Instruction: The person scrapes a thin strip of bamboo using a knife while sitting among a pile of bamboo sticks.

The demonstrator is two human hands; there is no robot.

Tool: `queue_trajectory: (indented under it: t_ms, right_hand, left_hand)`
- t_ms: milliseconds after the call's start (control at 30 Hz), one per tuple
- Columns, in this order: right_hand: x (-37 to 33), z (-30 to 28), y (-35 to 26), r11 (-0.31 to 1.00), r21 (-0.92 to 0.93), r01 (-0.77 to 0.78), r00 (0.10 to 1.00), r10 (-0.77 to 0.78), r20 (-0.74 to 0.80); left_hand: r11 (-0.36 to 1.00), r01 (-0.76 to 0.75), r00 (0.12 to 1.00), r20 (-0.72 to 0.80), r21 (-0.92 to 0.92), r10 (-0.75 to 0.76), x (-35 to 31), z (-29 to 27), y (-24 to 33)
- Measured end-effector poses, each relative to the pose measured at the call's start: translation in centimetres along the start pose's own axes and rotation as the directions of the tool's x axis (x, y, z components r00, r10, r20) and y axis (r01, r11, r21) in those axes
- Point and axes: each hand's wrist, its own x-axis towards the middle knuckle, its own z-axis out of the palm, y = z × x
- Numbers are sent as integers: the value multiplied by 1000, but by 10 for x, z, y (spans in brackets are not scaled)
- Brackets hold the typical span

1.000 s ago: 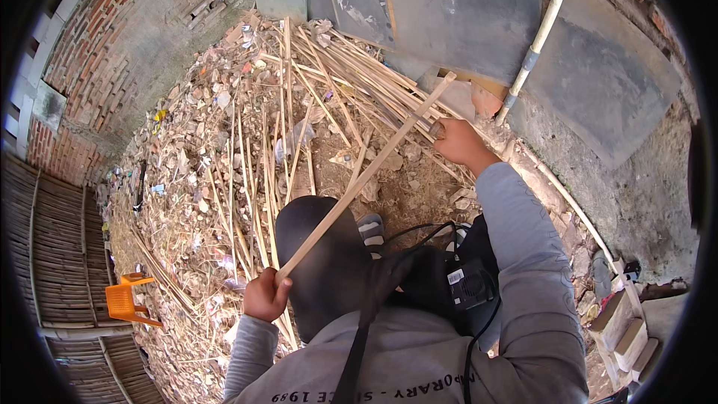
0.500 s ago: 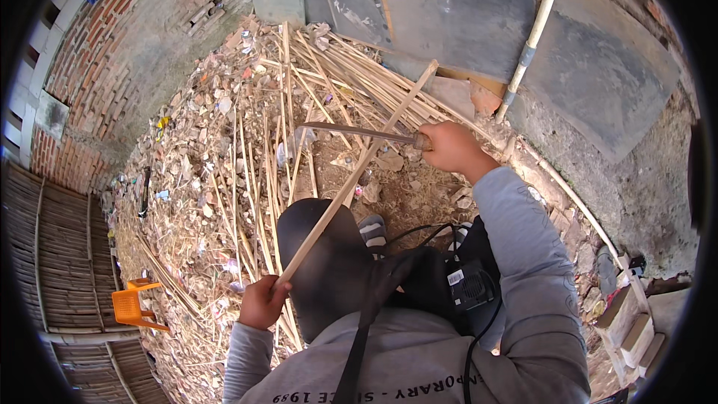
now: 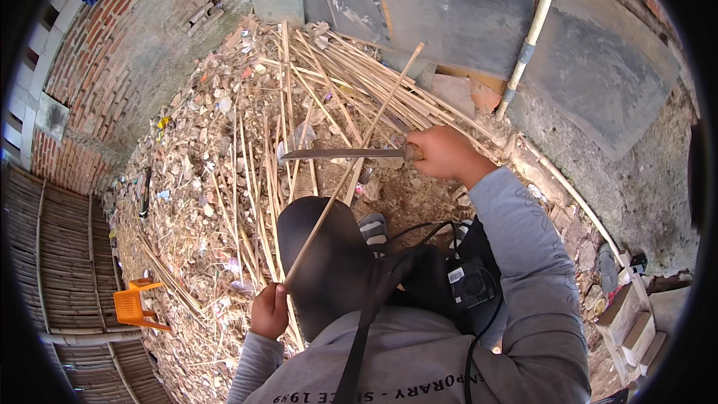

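Note:
My left hand grips the near end of a long, pale bamboo strip, which slants up and away to the right over my dark-clad knee. Closed around the wooden handle of a long-bladed knife, my right hand is out in front on the right. The blade points left and crosses the strip about midway along it. From this view I cannot tell whether the blade touches the strip.
Several loose bamboo strips lie on the rubble-strewn ground ahead and left. A denser pile rests near the grey panel. An orange plastic chair stands at left. A pale pole leans at the back right.
The knife has moved nearer to me and left, its blade now nearly level across the view. The strip has turned to show a narrower side, and my left hand has shifted slightly.

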Motion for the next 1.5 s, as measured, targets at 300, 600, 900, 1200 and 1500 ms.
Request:
queue_trajectory:
  t_ms: [300,600,900,1200,1500]
  right_hand:
    - [-2,-2,-12,998,-23,59,998,-59,0]
    - [-4,5,-12,999,-24,45,998,-44,42]
    - [-1,-4,-37,987,-161,13,1000,-12,11]
    - [8,1,3,975,23,-221,972,222,-78]
    - [7,4,-12,991,3,-131,991,131,-27]
  left_hand:
    - [996,-4,1000,15,90,3,0,1,14]
    - [989,-64,998,0,135,65,0,3,-13]
    - [978,-102,994,-22,181,108,10,0,-21]
    - [956,-88,995,-29,278,100,17,-7,-16]
    - [974,-97,995,4,206,98,17,-5,-31]
